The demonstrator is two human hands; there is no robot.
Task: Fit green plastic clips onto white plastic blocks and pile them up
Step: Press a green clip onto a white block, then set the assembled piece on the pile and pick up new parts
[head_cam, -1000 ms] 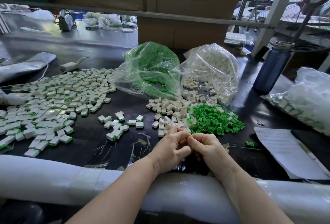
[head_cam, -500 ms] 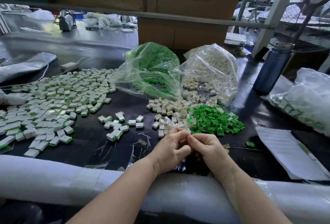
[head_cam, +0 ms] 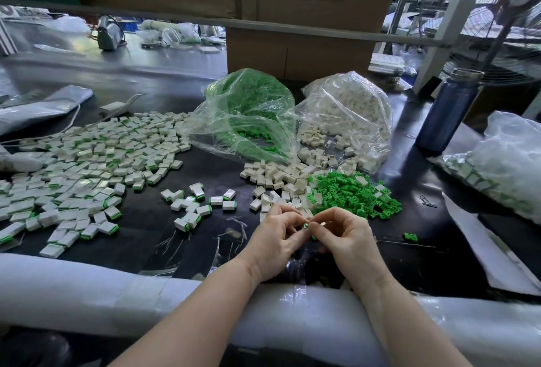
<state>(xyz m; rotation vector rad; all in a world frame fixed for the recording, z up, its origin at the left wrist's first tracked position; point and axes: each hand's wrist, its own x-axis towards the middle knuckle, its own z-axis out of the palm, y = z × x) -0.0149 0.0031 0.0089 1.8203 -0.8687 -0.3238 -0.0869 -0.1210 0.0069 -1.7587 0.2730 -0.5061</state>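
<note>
Two bare hands meet just above the near edge of the black worktable, the left hand and the right hand curled toward each other with their fingertips almost touching. Between them sits a small white plastic block with a green plastic clip, and only a sliver of green and white shows, pinched by the left thumb and forefinger on one side and the right thumb and forefinger on the other; the remaining fingers of both hands are bent loosely inward. Whether the clip is fully seated I cannot tell, since the fingers cover most of it. Just beyond the fingertips lies a loose heap of plain white plastic blocks, and touching its right side a heap of loose green plastic clips. One stray green clip lies apart on the table to the right of the right hand. Behind those heaps slump a clear plastic bag of green clips and a clear plastic bag of white blocks, side by side. Far to the left spreads the wide pile of finished white blocks with green edges, with a small scatter of finished pieces between that pile and the hands. A dark blue metal bottle stands upright at the right, near a sheet of white paper.
</note>
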